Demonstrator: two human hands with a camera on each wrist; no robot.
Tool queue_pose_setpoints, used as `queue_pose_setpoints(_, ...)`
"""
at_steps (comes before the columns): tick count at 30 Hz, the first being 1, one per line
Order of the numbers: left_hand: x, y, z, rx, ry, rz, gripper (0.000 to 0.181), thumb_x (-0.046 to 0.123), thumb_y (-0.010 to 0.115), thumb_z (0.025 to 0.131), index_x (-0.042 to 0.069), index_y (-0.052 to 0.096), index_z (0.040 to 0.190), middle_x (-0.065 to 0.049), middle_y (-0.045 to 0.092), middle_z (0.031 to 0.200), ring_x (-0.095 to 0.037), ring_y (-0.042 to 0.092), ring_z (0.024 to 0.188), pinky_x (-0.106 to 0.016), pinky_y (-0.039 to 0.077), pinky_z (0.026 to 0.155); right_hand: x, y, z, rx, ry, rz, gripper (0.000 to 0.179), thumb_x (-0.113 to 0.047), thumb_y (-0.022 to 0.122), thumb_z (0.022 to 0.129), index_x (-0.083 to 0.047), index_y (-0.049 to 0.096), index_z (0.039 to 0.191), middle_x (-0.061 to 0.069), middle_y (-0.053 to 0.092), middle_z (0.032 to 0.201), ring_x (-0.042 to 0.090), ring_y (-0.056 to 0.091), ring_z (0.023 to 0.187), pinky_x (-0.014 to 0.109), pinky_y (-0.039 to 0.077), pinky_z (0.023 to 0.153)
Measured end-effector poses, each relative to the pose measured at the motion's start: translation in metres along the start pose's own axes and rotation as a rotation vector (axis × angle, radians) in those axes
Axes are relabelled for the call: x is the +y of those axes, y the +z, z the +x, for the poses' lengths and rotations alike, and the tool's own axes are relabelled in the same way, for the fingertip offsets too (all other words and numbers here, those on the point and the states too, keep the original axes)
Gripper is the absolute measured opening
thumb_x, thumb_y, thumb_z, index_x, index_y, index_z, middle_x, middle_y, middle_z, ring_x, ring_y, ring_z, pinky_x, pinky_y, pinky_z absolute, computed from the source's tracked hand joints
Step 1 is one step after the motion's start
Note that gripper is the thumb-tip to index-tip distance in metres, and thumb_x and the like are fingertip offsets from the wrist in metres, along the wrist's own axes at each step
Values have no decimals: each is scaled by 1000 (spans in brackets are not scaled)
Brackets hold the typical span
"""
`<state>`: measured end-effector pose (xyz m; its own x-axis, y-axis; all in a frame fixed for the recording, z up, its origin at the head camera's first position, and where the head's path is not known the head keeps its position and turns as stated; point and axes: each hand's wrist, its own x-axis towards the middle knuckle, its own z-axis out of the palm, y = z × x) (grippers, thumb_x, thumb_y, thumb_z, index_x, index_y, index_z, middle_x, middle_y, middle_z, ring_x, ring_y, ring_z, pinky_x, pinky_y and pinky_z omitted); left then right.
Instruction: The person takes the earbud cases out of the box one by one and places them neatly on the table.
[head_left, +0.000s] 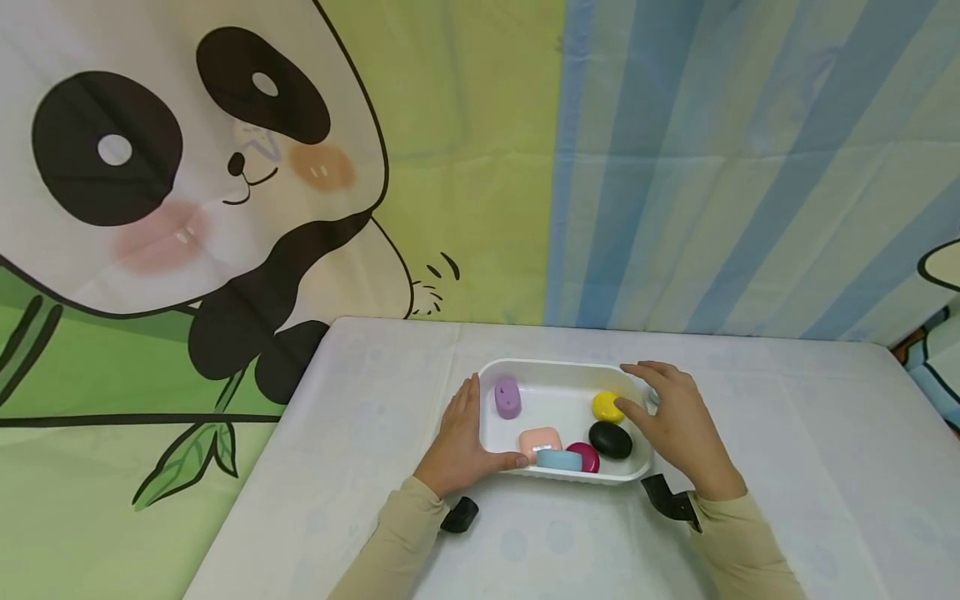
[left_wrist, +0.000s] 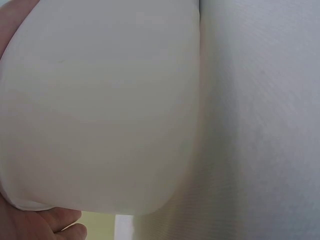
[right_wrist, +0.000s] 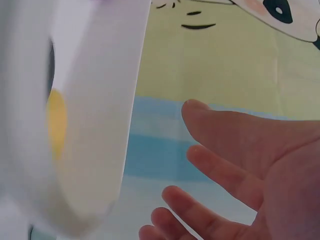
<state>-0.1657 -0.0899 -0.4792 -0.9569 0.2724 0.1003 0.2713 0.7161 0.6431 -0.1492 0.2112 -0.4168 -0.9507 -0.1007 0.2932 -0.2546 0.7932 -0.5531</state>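
A shallow white tray (head_left: 558, 379) sits on the table. My left hand (head_left: 467, 446) grips its left end, thumb on the near rim and fingers along the side; the tray's wall (left_wrist: 100, 110) fills much of the left wrist view. At the right end, my right hand (head_left: 675, 421) has its fingers spread apart, the thumb overlapping the rim near a yellow round piece (head_left: 606, 407). The right wrist view shows this hand (right_wrist: 240, 170) holding nothing. Inside the tray are a purple rounded piece (head_left: 507, 398), a black oval (head_left: 611, 440), a peach rounded square (head_left: 538, 440), a light blue piece (head_left: 558, 460) and a magenta round piece (head_left: 585, 457).
A pale grey thing (head_left: 654, 399) is partly hidden by the right hand. White cloth covers the table (head_left: 795, 467). Behind it hangs a curtain (head_left: 480, 167) with a panda print and blue stripes. Black straps (head_left: 667, 502) hang at both wrists.
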Motion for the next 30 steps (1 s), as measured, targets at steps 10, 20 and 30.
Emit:
queue_pose_setpoints(10,3,-2,-1,-13,-11,5,135,74,71,53,12,1,150,-5,9,155,-22,9,140,-50,21,107,-21,10,-4,-108,-15,35,49,-28,71,82,-11,57,126,16,49,129,38,40,119,58,36,93)
queue_pose_setpoints(20,-1,1,-1,2,-7,3,135,75,71,53,14,0,150,-5,9,154,-23,10,140,-50,23,107,-30,23,-7,-153,-78,23,47,-34,73,80,-15,61,121,3,56,122,26,48,115,48,41,93)
queue_pose_setpoints(30,-2,2,0,1,-5,31,136,76,69,53,12,-1,150,-6,10,154,-22,10,140,-49,21,108,-37,32,-9,-198,-106,41,46,-34,73,80,-16,62,121,-1,60,116,21,53,109,42,42,92)
